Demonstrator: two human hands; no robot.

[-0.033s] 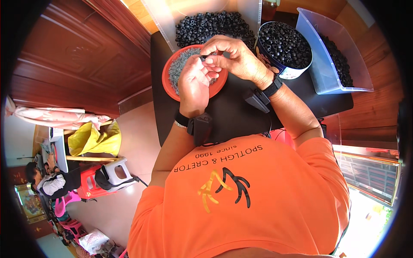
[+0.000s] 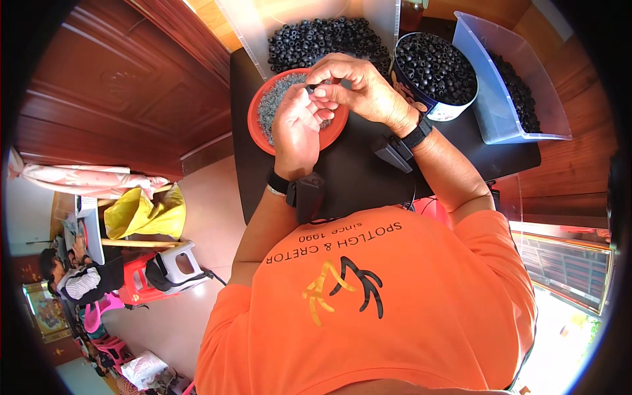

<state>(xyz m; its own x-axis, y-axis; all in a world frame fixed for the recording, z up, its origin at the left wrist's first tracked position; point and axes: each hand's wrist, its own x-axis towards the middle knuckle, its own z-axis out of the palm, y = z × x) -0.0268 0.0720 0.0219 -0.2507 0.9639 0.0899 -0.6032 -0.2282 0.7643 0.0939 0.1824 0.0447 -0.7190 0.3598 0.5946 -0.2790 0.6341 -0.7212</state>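
Above an orange-red bowl [image 2: 253, 123] of small greyish translucent pieces [image 2: 268, 108], my two hands meet at the fingertips. A small black plastic part [image 2: 312, 87] sits between them, mostly covered by the fingers. My right hand [image 2: 361, 84] pinches it between thumb and bent forefinger. Palm up, my left hand [image 2: 297, 128] has its fingers curled and its fingertips closed at the same part. Behind the bowl, a clear bin [image 2: 248, 41] contains a heap of black parts with round holes [image 2: 322, 41].
A round tub [image 2: 454, 112] full of similar black parts stands right of my hands. Farther right is a translucent bluish bin [image 2: 492, 118] with more. All stand on a dark table [image 2: 355, 171]. Left on the floor are a yellow bag [image 2: 148, 214] and stools [image 2: 181, 266]; a person [image 2: 82, 283] sits there.
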